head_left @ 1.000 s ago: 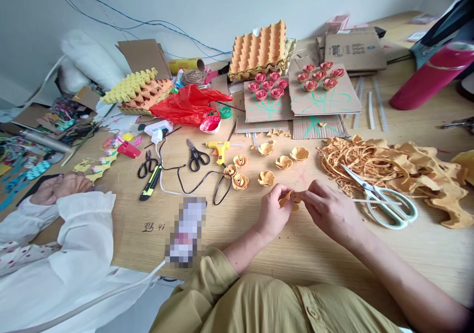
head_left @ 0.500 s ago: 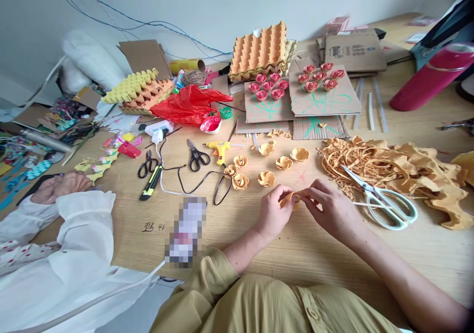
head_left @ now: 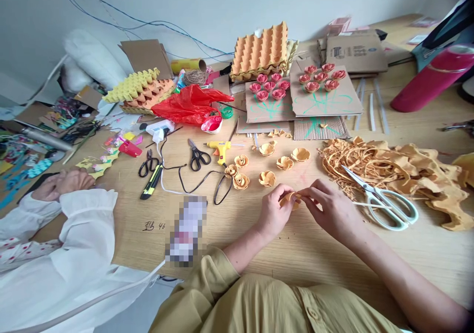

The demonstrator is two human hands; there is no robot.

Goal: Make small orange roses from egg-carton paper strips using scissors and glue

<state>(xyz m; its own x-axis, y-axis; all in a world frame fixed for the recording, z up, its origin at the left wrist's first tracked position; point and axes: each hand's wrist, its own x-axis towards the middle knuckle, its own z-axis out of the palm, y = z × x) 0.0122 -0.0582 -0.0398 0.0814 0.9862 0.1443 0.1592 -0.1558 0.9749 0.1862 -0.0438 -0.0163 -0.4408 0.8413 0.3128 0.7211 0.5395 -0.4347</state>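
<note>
Between my two hands is a small orange egg-carton piece (head_left: pixel 291 201), shaped like a petal cup and partly covered by fingers. My left hand (head_left: pixel 276 211) is closed around its left side. The fingertips of my right hand (head_left: pixel 326 205) pinch its upper right edge. Just beyond lie several orange paper flowers, one cupped flower (head_left: pixel 267 178) being closest to my left hand. White-handled scissors (head_left: pixel 392 208) rest open to the right of my right hand, against a heap of orange carton scraps (head_left: pixel 355 165).
A yellow glue gun (head_left: pixel 221 151), black scissors (head_left: pixel 198 156) and a utility knife (head_left: pixel 151 182) lie to the left. Red flowers sit on cardboard sheets (head_left: pixel 326 103) behind. Egg trays (head_left: pixel 259 51) and a pink bottle (head_left: pixel 431 81) stand farther back. Another person's hands (head_left: pixel 64 184) rest at left.
Both hands stay almost in place on the orange piece, with slight finger movement on it. The whole view has shifted very slightly.
</note>
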